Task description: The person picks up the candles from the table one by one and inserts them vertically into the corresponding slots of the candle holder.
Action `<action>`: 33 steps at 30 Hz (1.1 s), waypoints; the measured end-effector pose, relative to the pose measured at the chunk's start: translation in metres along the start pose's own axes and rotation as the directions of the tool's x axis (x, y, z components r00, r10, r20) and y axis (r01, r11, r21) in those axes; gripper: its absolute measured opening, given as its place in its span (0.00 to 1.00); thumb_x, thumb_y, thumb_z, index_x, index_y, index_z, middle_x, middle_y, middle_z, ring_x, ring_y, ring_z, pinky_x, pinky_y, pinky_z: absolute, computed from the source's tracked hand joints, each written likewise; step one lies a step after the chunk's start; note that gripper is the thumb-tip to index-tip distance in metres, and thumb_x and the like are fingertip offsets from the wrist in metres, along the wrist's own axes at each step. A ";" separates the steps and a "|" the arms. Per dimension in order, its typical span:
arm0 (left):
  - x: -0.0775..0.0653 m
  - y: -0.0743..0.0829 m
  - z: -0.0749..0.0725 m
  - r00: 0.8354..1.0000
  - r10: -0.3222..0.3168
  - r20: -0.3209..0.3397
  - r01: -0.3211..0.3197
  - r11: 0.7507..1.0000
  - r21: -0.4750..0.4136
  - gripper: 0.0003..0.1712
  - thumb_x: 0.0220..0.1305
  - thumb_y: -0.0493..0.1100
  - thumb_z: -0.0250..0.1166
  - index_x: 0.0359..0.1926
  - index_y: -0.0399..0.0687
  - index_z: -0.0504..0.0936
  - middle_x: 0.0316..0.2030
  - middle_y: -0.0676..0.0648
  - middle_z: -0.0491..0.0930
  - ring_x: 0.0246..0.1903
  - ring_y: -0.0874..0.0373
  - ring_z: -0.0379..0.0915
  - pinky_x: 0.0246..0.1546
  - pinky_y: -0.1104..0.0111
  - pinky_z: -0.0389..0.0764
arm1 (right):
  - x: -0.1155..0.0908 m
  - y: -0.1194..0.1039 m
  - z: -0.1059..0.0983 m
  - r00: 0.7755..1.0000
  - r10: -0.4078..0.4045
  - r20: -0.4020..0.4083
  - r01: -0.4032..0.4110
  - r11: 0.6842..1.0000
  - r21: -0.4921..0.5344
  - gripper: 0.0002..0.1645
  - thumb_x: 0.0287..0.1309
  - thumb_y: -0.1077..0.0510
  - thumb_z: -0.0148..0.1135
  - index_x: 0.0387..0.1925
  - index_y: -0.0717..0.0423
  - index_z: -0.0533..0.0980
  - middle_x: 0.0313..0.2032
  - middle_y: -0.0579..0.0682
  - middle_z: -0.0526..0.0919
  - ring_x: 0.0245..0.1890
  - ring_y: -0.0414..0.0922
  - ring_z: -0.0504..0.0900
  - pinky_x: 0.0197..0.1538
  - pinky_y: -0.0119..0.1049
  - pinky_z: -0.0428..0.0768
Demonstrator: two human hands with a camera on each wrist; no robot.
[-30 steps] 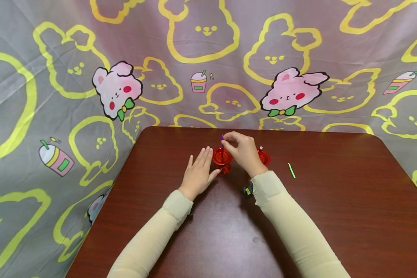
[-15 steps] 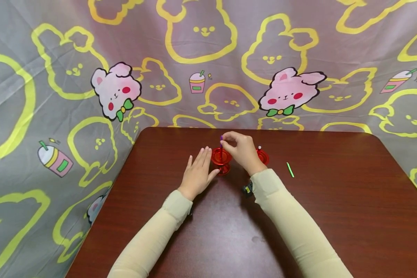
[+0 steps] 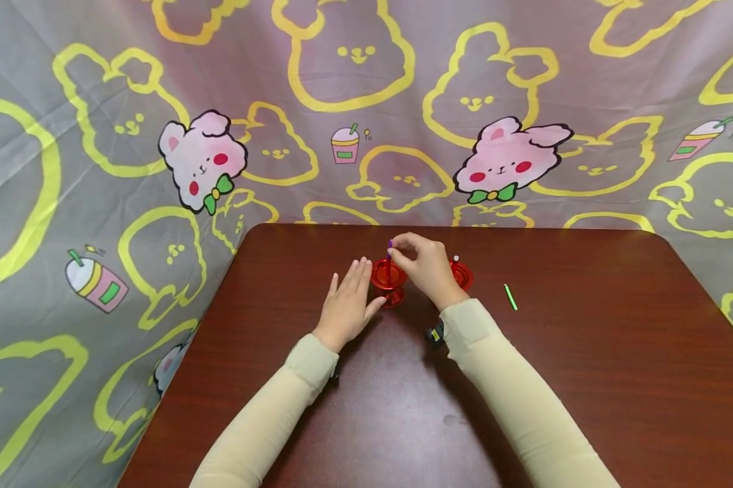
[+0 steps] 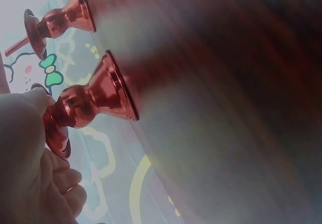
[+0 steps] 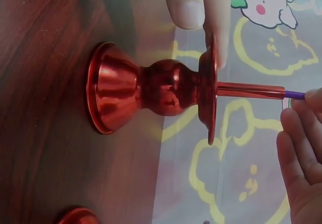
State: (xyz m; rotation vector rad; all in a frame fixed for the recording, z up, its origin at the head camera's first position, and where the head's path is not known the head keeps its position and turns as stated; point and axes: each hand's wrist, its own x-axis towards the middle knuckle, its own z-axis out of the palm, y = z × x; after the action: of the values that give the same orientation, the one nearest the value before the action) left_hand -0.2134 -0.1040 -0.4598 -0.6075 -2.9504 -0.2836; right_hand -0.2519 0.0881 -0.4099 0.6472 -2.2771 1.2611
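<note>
A shiny red candle holder (image 3: 394, 297) stands upright on the table, with a flared foot, a round knob and a wide dish. From its dish rises a thin red tube (image 5: 251, 90). My right hand (image 3: 426, 264) pinches a slim purple stick (image 5: 295, 95) at the tube's top; how far the stick reaches inside is hidden. On the holder's left, my left hand (image 3: 344, 308) has straight fingers at the dish rim, the thumb in front of it. Partly behind my right hand is a second red holder (image 3: 463, 276), whose tube also shows in the left wrist view.
A short bright green stick (image 3: 510, 297) lies on the brown table (image 3: 586, 352), right of the second holder. Behind and to the left hangs a grey cloth (image 3: 317, 88) printed with cartoon rabbits and yellow outlines.
Both hands and the holder keep nearly the same places. The head view shifts very slightly, and the purple stick stays in my right fingertips.
</note>
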 end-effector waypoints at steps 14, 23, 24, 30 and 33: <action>0.001 0.000 -0.001 1.000 0.003 -0.008 -0.003 1.000 -0.010 0.44 0.77 0.61 0.51 0.80 0.41 0.49 0.79 0.43 0.49 0.79 0.51 0.41 0.74 0.43 0.51 | 0.000 0.001 -0.001 0.999 0.029 -0.029 -0.027 0.998 0.058 0.08 0.59 0.64 0.72 0.39 0.64 0.84 0.37 0.57 0.89 0.37 0.50 0.89 0.45 0.44 0.86; 0.000 0.000 -0.002 1.000 0.004 -0.009 -0.004 1.000 -0.018 0.44 0.77 0.61 0.52 0.80 0.40 0.50 0.79 0.43 0.49 0.79 0.51 0.41 0.74 0.42 0.51 | 0.000 0.000 0.002 0.999 0.018 -0.038 -0.016 0.998 0.055 0.07 0.58 0.64 0.73 0.38 0.63 0.85 0.36 0.56 0.90 0.35 0.49 0.89 0.45 0.43 0.86; 0.000 0.001 -0.002 1.000 0.004 -0.009 -0.004 1.000 -0.019 0.44 0.77 0.61 0.52 0.80 0.40 0.50 0.79 0.43 0.49 0.79 0.51 0.41 0.74 0.43 0.51 | 0.000 0.000 0.002 0.999 0.018 -0.039 -0.015 0.999 0.053 0.07 0.58 0.64 0.73 0.37 0.63 0.85 0.36 0.56 0.90 0.35 0.49 0.89 0.45 0.43 0.86; -0.001 0.000 -0.002 1.000 0.009 -0.015 -0.009 1.000 -0.008 0.44 0.77 0.62 0.51 0.80 0.40 0.50 0.79 0.43 0.50 0.79 0.51 0.42 0.73 0.42 0.52 | 0.000 -0.001 0.002 0.998 0.028 -0.049 -0.025 0.998 0.058 0.07 0.58 0.64 0.74 0.37 0.62 0.85 0.35 0.55 0.90 0.35 0.48 0.89 0.44 0.44 0.86; -0.001 0.000 -0.002 1.000 0.005 -0.011 -0.005 1.000 -0.014 0.44 0.77 0.61 0.51 0.80 0.40 0.49 0.79 0.43 0.50 0.79 0.51 0.41 0.74 0.43 0.51 | 0.000 -0.002 0.002 0.998 0.029 -0.052 -0.026 0.998 0.060 0.06 0.58 0.63 0.74 0.37 0.62 0.85 0.35 0.54 0.90 0.34 0.47 0.88 0.43 0.43 0.86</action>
State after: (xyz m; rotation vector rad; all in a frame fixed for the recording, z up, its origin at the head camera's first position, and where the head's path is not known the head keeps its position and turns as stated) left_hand -0.2121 -0.1046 -0.4578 -0.6133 -2.9385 -0.3066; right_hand -0.2510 0.0859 -0.4096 0.5980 -2.2197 1.3474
